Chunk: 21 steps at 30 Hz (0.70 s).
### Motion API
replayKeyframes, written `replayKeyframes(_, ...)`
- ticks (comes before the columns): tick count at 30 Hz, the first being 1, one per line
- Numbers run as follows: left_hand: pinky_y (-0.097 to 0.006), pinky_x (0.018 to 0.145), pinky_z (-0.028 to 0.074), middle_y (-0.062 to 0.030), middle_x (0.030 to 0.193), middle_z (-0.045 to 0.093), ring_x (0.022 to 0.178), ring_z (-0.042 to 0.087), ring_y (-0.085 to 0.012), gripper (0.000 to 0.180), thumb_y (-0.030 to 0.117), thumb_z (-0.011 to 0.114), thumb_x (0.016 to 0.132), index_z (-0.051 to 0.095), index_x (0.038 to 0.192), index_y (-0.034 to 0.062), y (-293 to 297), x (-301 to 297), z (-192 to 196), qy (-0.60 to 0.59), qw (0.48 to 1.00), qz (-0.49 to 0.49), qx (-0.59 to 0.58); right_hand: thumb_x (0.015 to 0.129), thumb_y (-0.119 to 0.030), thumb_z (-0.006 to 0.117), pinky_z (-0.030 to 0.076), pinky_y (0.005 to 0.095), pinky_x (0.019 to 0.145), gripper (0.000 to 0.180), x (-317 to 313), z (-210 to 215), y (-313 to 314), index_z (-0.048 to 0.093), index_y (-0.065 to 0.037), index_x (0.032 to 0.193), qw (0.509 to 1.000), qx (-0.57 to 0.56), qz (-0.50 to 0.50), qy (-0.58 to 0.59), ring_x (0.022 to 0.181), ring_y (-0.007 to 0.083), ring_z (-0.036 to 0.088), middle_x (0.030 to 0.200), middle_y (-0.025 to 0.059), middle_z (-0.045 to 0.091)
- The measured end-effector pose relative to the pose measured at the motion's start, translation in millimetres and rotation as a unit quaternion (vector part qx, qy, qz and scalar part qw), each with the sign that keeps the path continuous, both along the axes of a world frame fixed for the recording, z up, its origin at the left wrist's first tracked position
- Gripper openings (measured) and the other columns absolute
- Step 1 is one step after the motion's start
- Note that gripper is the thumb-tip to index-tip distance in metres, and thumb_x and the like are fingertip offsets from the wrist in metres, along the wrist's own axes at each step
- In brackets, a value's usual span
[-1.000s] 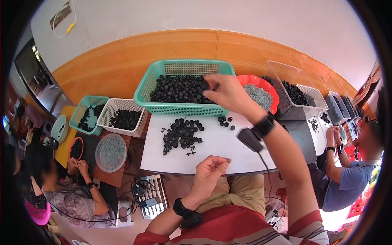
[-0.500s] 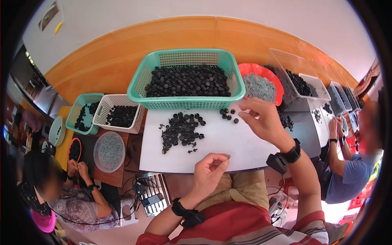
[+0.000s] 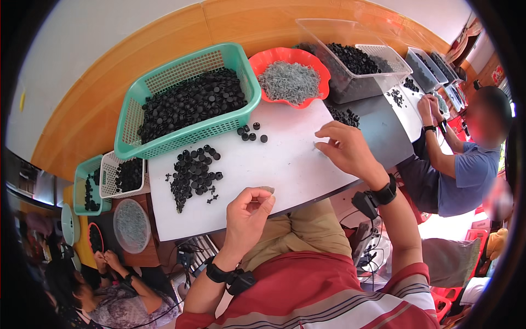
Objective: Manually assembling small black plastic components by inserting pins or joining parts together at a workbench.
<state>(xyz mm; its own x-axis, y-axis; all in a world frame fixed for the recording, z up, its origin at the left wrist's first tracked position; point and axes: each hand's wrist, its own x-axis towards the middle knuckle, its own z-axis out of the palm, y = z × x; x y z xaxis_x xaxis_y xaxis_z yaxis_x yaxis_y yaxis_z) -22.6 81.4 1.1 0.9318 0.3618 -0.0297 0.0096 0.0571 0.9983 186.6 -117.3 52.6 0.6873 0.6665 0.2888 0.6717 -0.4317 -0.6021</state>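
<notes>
My left hand [image 3: 247,215] is closed above the table's near edge. Its thumb and forefinger pinch a small grey-brown piece [image 3: 267,189], mostly covered by the fingers. Farther right, my right hand [image 3: 350,152] hovers over the white tabletop [image 3: 290,131] with curled fingers. A tiny grey piece [image 3: 315,146] shows at its thumb tip, too small to name. Left of my hands lies a loose pile of round black caps [image 3: 197,172], with a few small black cross-shaped parts [image 3: 212,199] beside it. Several more black caps [image 3: 252,136] sit apart, nearer the green basket.
A green basket [image 3: 189,129] of black caps stands at the back, beside a red bowl [image 3: 324,90] of small grey pieces. A clear bin [image 3: 350,90] holds black parts. Co-workers sit at left [image 3: 118,290] and right [image 3: 466,170]. A white basket [image 3: 123,192] stands at left.
The view has swung right, so the table things sit farther left. My right hand has moved away from the separate black caps to bare tabletop on their right. My left hand keeps its pinch.
</notes>
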Motion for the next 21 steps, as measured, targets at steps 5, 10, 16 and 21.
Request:
replayKeyframes(5, -0.021, 0.074, 0.049, -0.0044, 0.106, 0.071, 0.083, 0.058, -0.0038, 0.012, 0.006, 0.072, 0.096, 0.067, 0.103, -0.0011, -3, 8, 2, 0.020, 0.999, 0.002, 0.047, 0.085, -0.003, 0.074, 0.056, 0.0346, 0.066, 0.021, 12, -5, 14, 0.071, 0.000, 0.106, 0.999, 0.001, 0.047, -0.025, 0.075, 0.0252, 0.069, 0.103, 0.0127, 0.071)
replayKeyframes(10, -0.020, 0.070, 0.050, -0.0017, 0.098, 0.068, 0.079, 0.058, -0.0039, 0.012, 0.007, 0.074, 0.095, 0.067, 0.101, -0.0012, -11, 18, 6, 0.034, 0.996, 0.036, 0.071, 0.086, -0.006, 0.071, 0.055, 0.0385, 0.071, 0.017, 24, -15, 20, 0.073, -0.001, 0.102, 0.997, 0.007, 0.071, -0.036, 0.079, 0.0293, 0.069, 0.102, 0.0117, 0.071)
replayKeyframes(16, -0.021, 0.067, 0.050, -0.0031, 0.095, 0.069, 0.076, 0.059, -0.0048, 0.016, 0.006, 0.076, 0.091, 0.068, 0.103, -0.0013, -13, 36, 6, 0.059, 0.975, 0.069, 0.201, 0.086, -0.003, 0.068, 0.054, 0.0414, 0.076, 0.015, 44, -17, 15, 0.073, -0.002, 0.100, 0.991, 0.010, 0.107, -0.077, 0.087, 0.0334, 0.068, 0.099, 0.0118, 0.071)
replayKeyframes(21, -0.021, 0.064, 0.048, -0.0012, 0.085, 0.066, 0.073, 0.056, -0.0054, 0.018, 0.005, 0.077, 0.089, 0.069, 0.104, -0.0019, -18, 50, 6, 0.049, 0.959, 0.079, 0.268, 0.085, 0.001, 0.067, 0.054, 0.0417, 0.078, 0.017, 52, -26, -10, 0.072, -0.001, 0.101, 0.989, -0.030, 0.114, -0.084, 0.091, 0.0348, 0.067, 0.099, 0.0127, 0.071)
